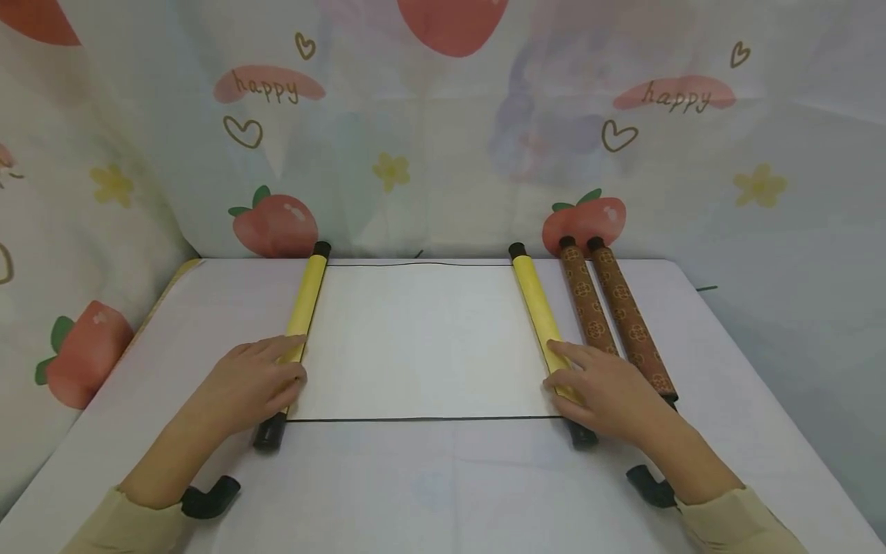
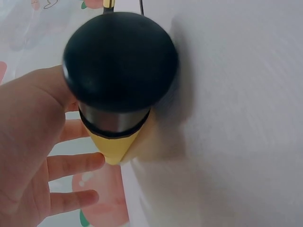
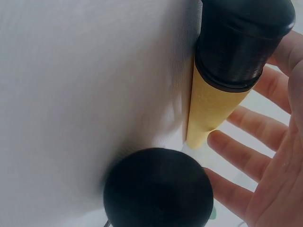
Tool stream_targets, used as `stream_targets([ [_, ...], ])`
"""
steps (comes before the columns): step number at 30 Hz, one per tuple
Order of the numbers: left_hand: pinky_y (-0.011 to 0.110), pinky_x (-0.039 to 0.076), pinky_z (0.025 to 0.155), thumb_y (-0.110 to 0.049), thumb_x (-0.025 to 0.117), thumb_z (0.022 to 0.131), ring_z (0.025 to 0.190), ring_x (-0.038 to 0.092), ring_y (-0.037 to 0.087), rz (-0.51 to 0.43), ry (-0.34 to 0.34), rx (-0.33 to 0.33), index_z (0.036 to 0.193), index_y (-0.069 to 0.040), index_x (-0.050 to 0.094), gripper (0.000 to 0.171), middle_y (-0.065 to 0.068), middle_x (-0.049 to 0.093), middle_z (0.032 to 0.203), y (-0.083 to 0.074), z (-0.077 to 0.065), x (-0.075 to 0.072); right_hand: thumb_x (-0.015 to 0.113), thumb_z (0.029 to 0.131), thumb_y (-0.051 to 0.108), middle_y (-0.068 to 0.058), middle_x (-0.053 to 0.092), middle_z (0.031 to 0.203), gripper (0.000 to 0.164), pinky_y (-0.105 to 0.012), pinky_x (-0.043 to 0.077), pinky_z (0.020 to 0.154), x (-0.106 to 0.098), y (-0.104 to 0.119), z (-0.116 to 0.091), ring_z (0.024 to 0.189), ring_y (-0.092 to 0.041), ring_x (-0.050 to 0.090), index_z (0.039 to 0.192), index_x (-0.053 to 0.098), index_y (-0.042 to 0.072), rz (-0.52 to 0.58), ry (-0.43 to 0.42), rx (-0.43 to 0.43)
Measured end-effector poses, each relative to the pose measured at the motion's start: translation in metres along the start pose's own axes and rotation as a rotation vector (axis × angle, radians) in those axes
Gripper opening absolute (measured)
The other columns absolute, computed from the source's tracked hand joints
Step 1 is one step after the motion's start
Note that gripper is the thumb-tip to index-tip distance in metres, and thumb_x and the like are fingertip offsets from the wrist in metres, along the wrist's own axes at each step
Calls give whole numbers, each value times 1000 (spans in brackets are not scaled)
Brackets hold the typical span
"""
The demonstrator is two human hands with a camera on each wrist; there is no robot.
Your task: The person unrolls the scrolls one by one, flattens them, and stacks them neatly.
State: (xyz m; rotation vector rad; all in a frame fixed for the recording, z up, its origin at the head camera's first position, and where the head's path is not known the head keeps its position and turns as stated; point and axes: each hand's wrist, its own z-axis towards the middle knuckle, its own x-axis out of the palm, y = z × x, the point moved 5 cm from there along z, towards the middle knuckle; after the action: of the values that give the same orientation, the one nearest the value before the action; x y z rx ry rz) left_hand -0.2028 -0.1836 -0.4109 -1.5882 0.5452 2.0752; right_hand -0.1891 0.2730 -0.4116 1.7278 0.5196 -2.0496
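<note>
A white sheet (image 1: 422, 346) lies unrolled between two yellow rollers with black end caps. My left hand (image 1: 252, 385) rests across the left yellow roller (image 1: 306, 296). Its fingers look fairly straight in the left wrist view, where a big black end cap (image 2: 120, 61) hides the thumb. Across the right yellow roller (image 1: 533, 292) lies my right hand (image 1: 602, 388). In the right wrist view its spread fingers (image 3: 241, 151) touch the side of the yellow roller (image 3: 213, 109). A second round black knob (image 3: 158, 189) stands close by; what it belongs to I cannot tell.
Two brown patterned rods (image 1: 587, 296) lie side by side right of the right roller, partly under my right hand and forearm. A white-covered table (image 1: 388, 492) carries everything. Behind it hangs a printed cloth (image 1: 443, 154). Black curved pieces (image 1: 211, 497) show beside both wrists.
</note>
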Motion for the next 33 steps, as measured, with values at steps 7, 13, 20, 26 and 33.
stream_targets([
  [7, 55, 50, 92, -23, 71, 87, 123, 58, 34, 9, 23, -16, 92, -23, 73, 5, 13, 59, 136, 2, -1, -1, 75, 86, 36, -12, 56, 143, 20, -55, 49, 96, -3, -1, -1, 126, -35, 56, 103, 76, 26, -6, 15, 22],
  [13, 56, 50, 92, -19, 67, 88, 121, 59, 35, 7, 28, -32, 95, -21, 75, 11, 13, 60, 136, 3, -2, -4, 73, 86, 30, -13, 56, 143, 26, -56, 50, 94, -4, -3, -2, 126, -36, 56, 111, 77, 24, -17, 21, 36],
  [20, 55, 50, 91, -20, 66, 89, 118, 61, 34, 8, 20, -35, 93, -23, 76, 11, 12, 61, 134, 5, -4, -4, 72, 87, 28, -13, 57, 141, 20, -54, 51, 94, -5, -4, -2, 124, -35, 58, 105, 78, 22, -12, 6, 25],
  [26, 54, 51, 90, -22, 68, 88, 117, 61, 34, 23, 23, -45, 92, -22, 75, 8, 12, 61, 133, 6, -5, -4, 75, 86, 38, -13, 56, 143, 22, -55, 52, 91, -5, -5, -4, 125, -36, 57, 104, 76, 24, -15, 37, 42],
  [33, 54, 52, 87, -18, 68, 86, 116, 62, 34, 30, 0, -40, 92, -20, 76, 10, 12, 62, 132, 8, -5, -5, 75, 84, 27, -13, 56, 143, 24, -53, 54, 88, -5, -8, -4, 124, -36, 58, 107, 77, 23, -23, 33, 62],
])
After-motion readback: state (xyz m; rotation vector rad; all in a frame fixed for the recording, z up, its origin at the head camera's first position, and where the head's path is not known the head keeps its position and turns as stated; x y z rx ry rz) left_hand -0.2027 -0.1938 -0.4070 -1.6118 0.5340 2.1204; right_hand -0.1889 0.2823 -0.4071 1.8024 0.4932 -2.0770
